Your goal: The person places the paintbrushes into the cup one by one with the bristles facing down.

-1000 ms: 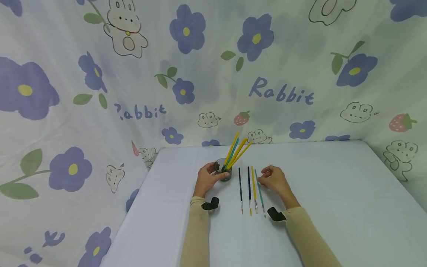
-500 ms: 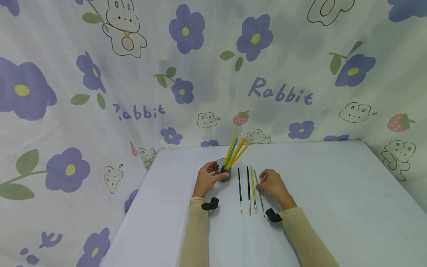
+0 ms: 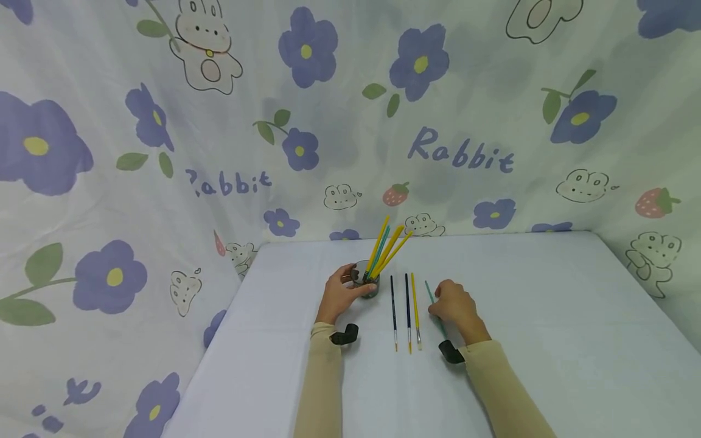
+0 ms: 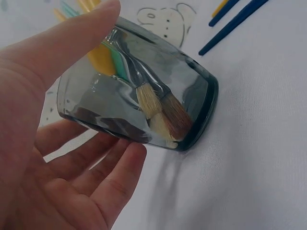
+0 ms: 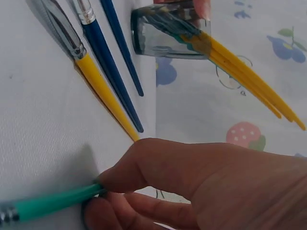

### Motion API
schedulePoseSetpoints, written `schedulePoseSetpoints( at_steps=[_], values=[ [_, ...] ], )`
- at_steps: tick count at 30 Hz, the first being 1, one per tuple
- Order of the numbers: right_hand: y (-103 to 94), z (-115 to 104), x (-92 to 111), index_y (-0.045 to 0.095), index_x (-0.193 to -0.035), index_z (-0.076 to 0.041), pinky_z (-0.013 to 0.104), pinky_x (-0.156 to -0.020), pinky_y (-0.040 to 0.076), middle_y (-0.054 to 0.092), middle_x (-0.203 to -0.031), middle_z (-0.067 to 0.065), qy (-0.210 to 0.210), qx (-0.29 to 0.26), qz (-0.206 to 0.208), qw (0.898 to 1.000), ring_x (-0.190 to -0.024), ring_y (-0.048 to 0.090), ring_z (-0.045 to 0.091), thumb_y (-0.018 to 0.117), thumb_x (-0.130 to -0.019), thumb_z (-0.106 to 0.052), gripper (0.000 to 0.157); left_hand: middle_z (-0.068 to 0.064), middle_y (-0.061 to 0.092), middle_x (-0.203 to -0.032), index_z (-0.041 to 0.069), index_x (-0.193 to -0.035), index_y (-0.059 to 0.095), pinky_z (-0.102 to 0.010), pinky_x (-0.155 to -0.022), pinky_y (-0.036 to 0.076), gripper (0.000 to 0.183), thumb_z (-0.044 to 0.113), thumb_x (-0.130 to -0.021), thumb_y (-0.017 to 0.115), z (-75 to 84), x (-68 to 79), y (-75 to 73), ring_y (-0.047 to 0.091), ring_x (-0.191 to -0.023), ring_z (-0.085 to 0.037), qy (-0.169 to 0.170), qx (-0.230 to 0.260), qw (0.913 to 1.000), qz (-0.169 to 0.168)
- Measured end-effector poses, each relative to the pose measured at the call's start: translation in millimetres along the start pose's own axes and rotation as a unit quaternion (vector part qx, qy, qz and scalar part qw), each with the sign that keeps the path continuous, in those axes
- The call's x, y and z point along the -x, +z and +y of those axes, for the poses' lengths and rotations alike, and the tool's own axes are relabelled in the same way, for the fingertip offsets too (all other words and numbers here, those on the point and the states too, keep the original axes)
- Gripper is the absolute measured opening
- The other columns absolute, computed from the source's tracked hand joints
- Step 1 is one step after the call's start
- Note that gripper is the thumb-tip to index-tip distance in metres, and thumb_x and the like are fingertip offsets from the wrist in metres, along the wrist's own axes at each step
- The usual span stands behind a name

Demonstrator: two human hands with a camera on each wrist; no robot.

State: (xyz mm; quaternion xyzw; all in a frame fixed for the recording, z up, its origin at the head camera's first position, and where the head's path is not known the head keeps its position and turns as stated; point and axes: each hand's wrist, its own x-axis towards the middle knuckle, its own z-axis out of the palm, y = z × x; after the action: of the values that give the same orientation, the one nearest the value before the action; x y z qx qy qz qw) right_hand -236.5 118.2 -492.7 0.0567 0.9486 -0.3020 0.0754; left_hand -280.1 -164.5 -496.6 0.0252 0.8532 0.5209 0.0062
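Note:
My left hand point(image 3: 336, 297) holds a grey-tinted glass cup point(image 4: 204, 100), thumb on one side and fingers on the other. Inside the cup, bristles down, lean several yellow and green paintbrushes point(image 3: 391, 246). My right hand point(image 3: 459, 309) pinches a green paintbrush point(image 5: 57, 201) between thumb and finger; in the head view its lower end passes behind the wrist. To the left of that hand lie two dark blue paintbrushes point(image 3: 408, 301) and a yellow paintbrush point(image 3: 415, 298), side by side with bristles toward me.
A white cloth covers the table point(image 3: 547, 334). Behind and to the left hangs a curtain point(image 3: 350, 121) printed with flowers and rabbits. Black wrist mounts point(image 3: 345, 334) sit at both sleeves.
My right hand has come down onto the green paintbrush, taken hold of it and shifted it right, away from the yellow one. My left hand stays on the cup.

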Motion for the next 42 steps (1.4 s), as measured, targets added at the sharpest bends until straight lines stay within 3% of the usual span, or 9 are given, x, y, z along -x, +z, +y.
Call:
schedulePoseSetpoints(
  at_steps=[5, 12, 17, 22, 28, 33, 42],
  values=[
    [-0.2, -5, 3, 0.064, -0.088, -0.002, 0.038, -0.061, 0.05, 0.065, -0.081, 0.01, -0.001, 0.038, 0.007, 0.999, -0.072, 0.06, 0.027, 0.081, -0.08, -0.018, 0.025, -0.012, 0.06, -0.147, 0.016, -0.15, 0.054, -0.054, -0.109, 0.056, 0.09, 0.049, -0.075, 0.091, 0.9, 2.0, -2.2, 0.06, -0.133, -0.034, 0.004, 0.006, 1.0, -0.005],
    [-2.7, -5, 7, 0.063, -0.088, -0.002, 0.035, -0.058, 0.047, 0.064, -0.078, 0.009, 0.007, 0.047, 0.004, 0.999, -0.069, 0.058, 0.025, 0.081, -0.08, -0.019, 0.026, -0.012, 0.06, -0.147, 0.017, -0.149, 0.055, -0.054, -0.108, 0.056, 0.087, 0.047, -0.076, 0.091, -0.7, 3.1, -4.0, 0.062, -0.132, -0.037, 0.008, 0.01, 0.9999, -0.012],
    [-6.3, 2, 5, 0.067, -0.088, -0.001, 0.029, -0.055, 0.046, 0.067, -0.076, 0.008, 0.014, -0.005, -0.015, 1.0, -0.066, 0.061, 0.021, 0.078, -0.084, -0.019, 0.022, -0.012, 0.06, -0.146, 0.016, -0.148, 0.056, -0.052, -0.108, 0.057, 0.086, 0.047, -0.076, 0.091, -3.2, 2.8, -4.4, 0.062, -0.132, -0.036, 0.006, 0.017, 0.9998, -0.013],
    [-11.4, 7, 1, 0.066, -0.098, 0.002, 0.026, -0.058, 0.053, 0.071, -0.082, 0.01, 0.011, -0.105, -0.021, 0.994, -0.065, 0.067, 0.016, 0.076, -0.087, -0.016, 0.022, -0.011, 0.06, -0.146, 0.016, -0.148, 0.056, -0.052, -0.109, 0.056, 0.087, 0.049, -0.075, 0.091, -3.2, 2.6, -4.5, 0.06, -0.134, -0.035, 0.005, 0.02, 0.9997, -0.014],
    [-15.5, 7, -3, 0.064, -0.11, 0.004, 0.026, -0.062, 0.06, 0.072, -0.095, 0.014, 0.015, -0.231, -0.034, 0.972, -0.068, 0.07, 0.015, 0.071, -0.091, -0.012, 0.026, -0.011, 0.061, -0.145, 0.016, -0.147, 0.057, -0.052, -0.11, 0.056, 0.085, 0.049, -0.076, 0.091, -2.9, 1.9, -4.2, 0.06, -0.134, -0.034, 0.01, 0.018, 0.9997, -0.012],
    [-18.6, 10, -6, 0.061, -0.117, 0.006, 0.025, -0.063, 0.063, 0.076, -0.101, 0.018, 0.007, -0.324, -0.027, 0.946, -0.071, 0.074, 0.015, 0.067, -0.092, -0.009, 0.03, -0.011, 0.061, -0.145, 0.017, -0.147, 0.057, -0.053, -0.109, 0.056, 0.085, 0.049, -0.076, 0.091, -3.6, 1.9, -3.9, 0.062, -0.132, -0.035, 0.007, 0.016, 0.9998, -0.01],
    [-26.1, 10, -5, 0.057, -0.125, 0.006, 0.022, -0.068, 0.065, 0.076, -0.094, 0.004, 0.017, -0.415, -0.005, 0.91, -0.074, 0.076, 0.011, 0.068, -0.096, -0.01, 0.035, -0.012, 0.06, -0.146, 0.016, -0.147, 0.057, -0.054, -0.11, 0.055, 0.085, 0.049, -0.076, 0.091, -4.6, 2.0, -3.8, 0.062, -0.132, -0.035, 0.004, 0.015, 0.9998, -0.009]
  ],
)
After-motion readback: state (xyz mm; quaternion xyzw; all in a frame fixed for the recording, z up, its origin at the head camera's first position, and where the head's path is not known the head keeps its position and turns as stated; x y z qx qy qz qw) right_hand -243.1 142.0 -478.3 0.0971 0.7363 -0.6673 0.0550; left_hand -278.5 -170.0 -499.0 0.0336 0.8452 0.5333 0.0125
